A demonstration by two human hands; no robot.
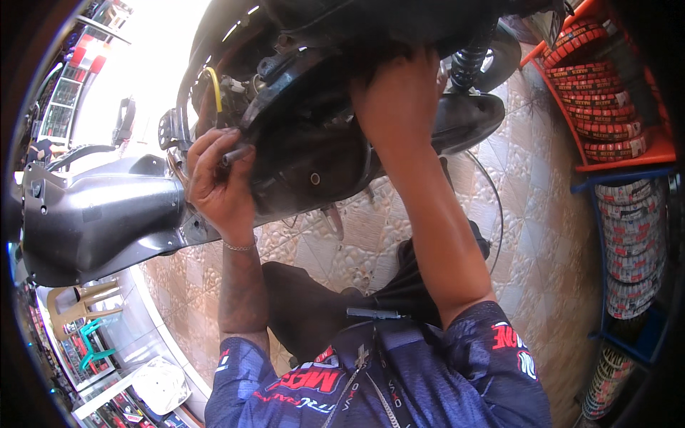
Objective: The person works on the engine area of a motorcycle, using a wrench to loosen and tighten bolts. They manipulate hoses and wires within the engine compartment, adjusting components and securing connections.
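A partly stripped scooter [307, 164] with dark body panels lies across the space in front of me. My left hand [220, 187] is closed at its left part, thumb and fingers around a short dark cylindrical piece [235, 155]; one rounded end shows. Just above that hand, a yellow hose [215, 89] runs among exposed engine parts. Farther right, my right hand [399, 93] reaches up under the scooter's dark upper part, and its fingertips are hidden there. A coil-spring shock absorber [467, 68] stands to the right of it.
Red racks with tyres [592, 107] stand at the right, above a blue rack of wrapped tyres [631, 242]. A thin cable [498, 207] curves over the patterned tile floor [542, 235]. At the lower left are a tan chair [78, 307] and a green stool [91, 344].
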